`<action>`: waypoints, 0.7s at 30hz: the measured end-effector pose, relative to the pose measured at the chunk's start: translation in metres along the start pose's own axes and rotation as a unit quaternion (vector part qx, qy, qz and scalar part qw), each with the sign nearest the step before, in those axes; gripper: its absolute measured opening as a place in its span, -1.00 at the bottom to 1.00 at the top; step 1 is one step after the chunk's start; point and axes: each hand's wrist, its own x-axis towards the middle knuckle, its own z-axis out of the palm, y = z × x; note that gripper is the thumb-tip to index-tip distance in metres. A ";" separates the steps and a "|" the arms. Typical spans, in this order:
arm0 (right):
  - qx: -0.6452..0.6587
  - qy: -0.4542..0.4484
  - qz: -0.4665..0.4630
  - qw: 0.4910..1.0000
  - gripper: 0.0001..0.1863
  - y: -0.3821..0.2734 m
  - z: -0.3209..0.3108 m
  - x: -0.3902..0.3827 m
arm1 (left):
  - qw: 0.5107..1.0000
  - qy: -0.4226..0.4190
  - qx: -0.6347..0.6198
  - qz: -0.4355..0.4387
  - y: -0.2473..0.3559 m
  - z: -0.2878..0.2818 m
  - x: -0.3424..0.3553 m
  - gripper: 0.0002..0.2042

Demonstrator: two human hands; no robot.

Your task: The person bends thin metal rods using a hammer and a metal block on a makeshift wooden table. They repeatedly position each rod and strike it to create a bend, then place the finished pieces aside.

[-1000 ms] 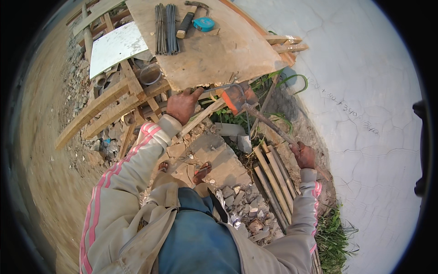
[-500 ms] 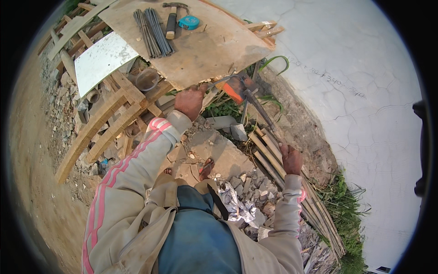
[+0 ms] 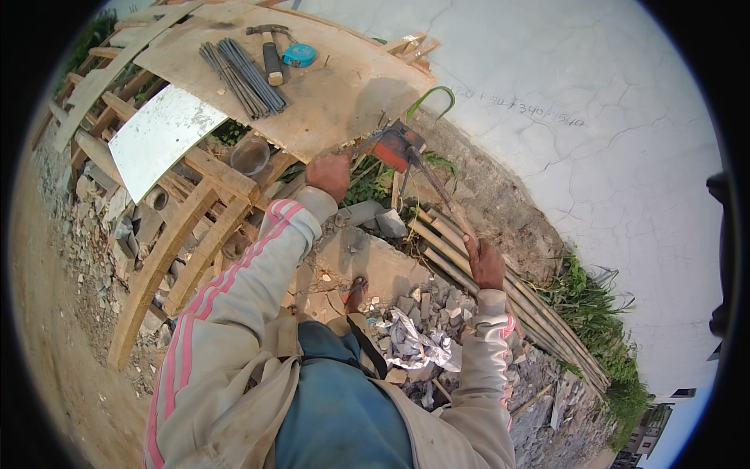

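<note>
If the bar [image 3: 443,190] gripped by the right hand [image 3: 487,264] slips, the left hand [image 3: 329,173] (thin rod [image 3: 367,143] clenched) may be struck.

A daylit, cracked pale wall [image 3: 625,195] has grass [image 3: 586,313] just beside it and brown dirt ground [image 3: 66,359] well apart from it.

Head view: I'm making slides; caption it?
Left hand holding a thin grey metal rod beside a flat tan board, right hand gripping a long brown bar.
</note>
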 end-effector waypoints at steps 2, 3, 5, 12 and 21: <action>0.072 -0.036 -0.043 0.996 -0.25 0.021 -0.001 0.002 | 1.000 -0.014 -0.010 -0.007 -0.001 0.001 -0.001 -0.76; 0.122 -0.092 0.021 0.988 -0.28 0.030 0.000 0.003 | 1.000 -0.002 -0.015 -0.003 -0.002 0.002 -0.001 -0.77; 0.216 -0.128 0.020 0.968 -0.29 0.060 -0.009 -0.012 | 0.999 0.016 -0.031 0.004 -0.003 0.004 -0.001 -0.78; 0.314 -0.292 0.167 0.888 -0.25 0.177 -0.051 -0.068 | 1.000 0.016 -0.013 0.001 -0.001 0.004 -0.003 -0.81; 0.130 -0.097 0.147 0.976 -0.17 0.139 -0.039 -0.116 | 1.000 0.011 0.012 0.013 -0.001 0.002 -0.004 -0.75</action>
